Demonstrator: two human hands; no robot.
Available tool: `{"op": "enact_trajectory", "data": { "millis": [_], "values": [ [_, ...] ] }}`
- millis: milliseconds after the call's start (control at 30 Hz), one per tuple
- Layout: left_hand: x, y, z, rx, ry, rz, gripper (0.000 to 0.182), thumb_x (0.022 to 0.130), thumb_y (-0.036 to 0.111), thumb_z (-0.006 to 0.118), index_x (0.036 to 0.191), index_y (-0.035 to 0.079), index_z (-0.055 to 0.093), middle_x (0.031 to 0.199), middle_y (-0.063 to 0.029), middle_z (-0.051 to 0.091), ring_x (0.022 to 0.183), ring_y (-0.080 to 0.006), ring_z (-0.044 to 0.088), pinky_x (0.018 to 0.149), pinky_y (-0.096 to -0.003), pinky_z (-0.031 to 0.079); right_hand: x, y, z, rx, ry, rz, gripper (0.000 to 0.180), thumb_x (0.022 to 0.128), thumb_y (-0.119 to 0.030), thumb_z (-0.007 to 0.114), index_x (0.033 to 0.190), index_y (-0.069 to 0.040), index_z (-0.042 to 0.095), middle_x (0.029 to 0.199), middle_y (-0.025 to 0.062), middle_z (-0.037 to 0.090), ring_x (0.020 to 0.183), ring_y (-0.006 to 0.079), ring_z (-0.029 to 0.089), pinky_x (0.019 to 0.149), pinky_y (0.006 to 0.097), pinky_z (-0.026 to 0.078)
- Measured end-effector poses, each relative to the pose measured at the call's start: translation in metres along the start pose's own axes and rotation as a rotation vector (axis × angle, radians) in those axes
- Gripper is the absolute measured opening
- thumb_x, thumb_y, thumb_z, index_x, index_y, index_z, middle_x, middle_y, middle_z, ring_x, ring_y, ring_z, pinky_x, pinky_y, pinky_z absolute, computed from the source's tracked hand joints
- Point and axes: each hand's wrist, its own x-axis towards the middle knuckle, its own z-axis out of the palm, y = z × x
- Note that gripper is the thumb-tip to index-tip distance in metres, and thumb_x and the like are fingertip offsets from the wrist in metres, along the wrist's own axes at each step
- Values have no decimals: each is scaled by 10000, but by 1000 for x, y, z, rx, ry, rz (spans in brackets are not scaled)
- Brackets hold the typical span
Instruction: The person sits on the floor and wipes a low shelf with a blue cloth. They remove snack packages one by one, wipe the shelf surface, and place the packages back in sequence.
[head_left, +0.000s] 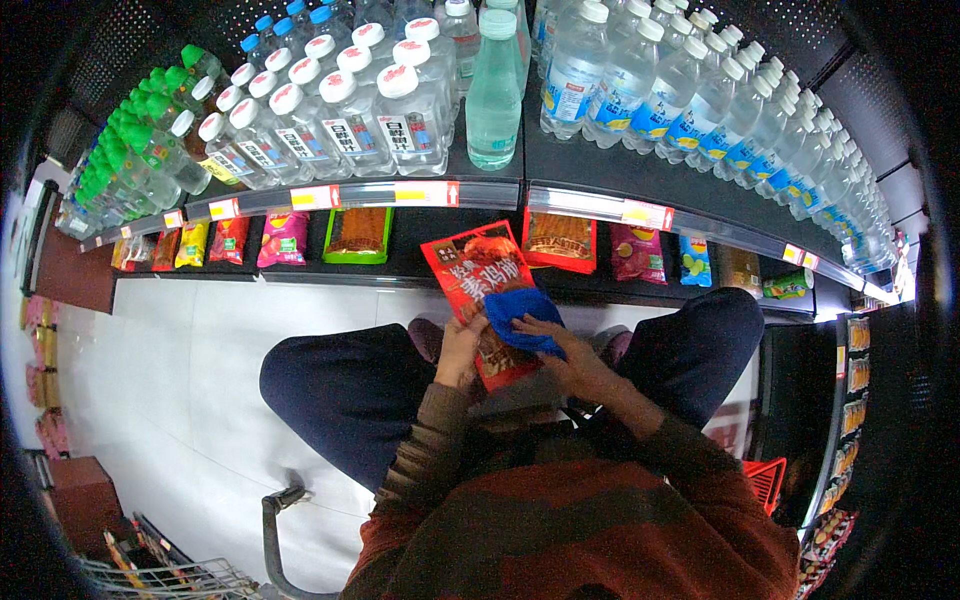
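Observation:
My left hand (459, 352) grips the left edge of a red snack packet (459, 259), which leans over my lap in front of the low shelf. A blue cloth (510, 319) lies across the packet's middle and covers part of its printed front. Pressed on the cloth with fingers spread, my right hand (566, 349) holds it against the packet. Just beyond, a second red packet (561, 238) stands on the bottom shelf (420, 232). A packet with a green border (358, 235) is to its left, and a pink chip bag (283, 238) further left.
Clear bottles with white caps (412, 127) and a pale green bottle (493, 105) line the upper shelf, whose front edge carries price tags (427, 193). Lemon-labelled bottles (607, 97) fill its right side. A wire cart (165, 577) is at lower left, a red basket (766, 480) at right.

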Motion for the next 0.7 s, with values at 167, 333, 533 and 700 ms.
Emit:
{"op": "enact_trajectory", "data": {
  "millis": [167, 333, 533, 700],
  "values": [
    [55, 10, -16, 71, 123, 86, 267, 857, 124, 669, 1104, 30, 628, 1027, -55, 674, 877, -176, 638, 808, -339, 505, -18, 23, -55, 54, -236, 517, 330, 951, -266, 497, 1184, -43, 566, 1230, 225, 541, 1042, 325, 575, 823, 428, 481],
    [133, 19, -58, 5, 169, 94, 345, 782, 106, 747, 1090, 2, 632, 1045, -80, 676, 893, -206, 652, 786, -362, 516, -69, 20, -139, -372, 24, 524, 441, 1014, -337, 269, 1319, -157, 533, 1412, 80, 469, 1312, 328, 390, 1159, 415, 175],
    [214, 17, -104, 284, 138, 65, 309, 722, 112, 790, 1003, 43, 681, 937, -41, 689, 842, -192, 637, 746, -368, 511, -108, 19, -199, 998, 856, 394, 275, 848, -250, 647, 1045, -65, 600, 957, 54, 655, 869, 196, 635, 802, 372, 519],
    [279, -19, -133, 221, 30, 310, 377, 687, 57, 812, 1031, 9, 664, 998, -68, 684, 855, -201, 645, 777, -379, 522, -119, 32, -202, 1038, 910, 338, 340, 830, -263, 655, 1060, -21, 586, 973, 126, 664, 893, 255, 647, 847, 402, 516]
  ]
}}
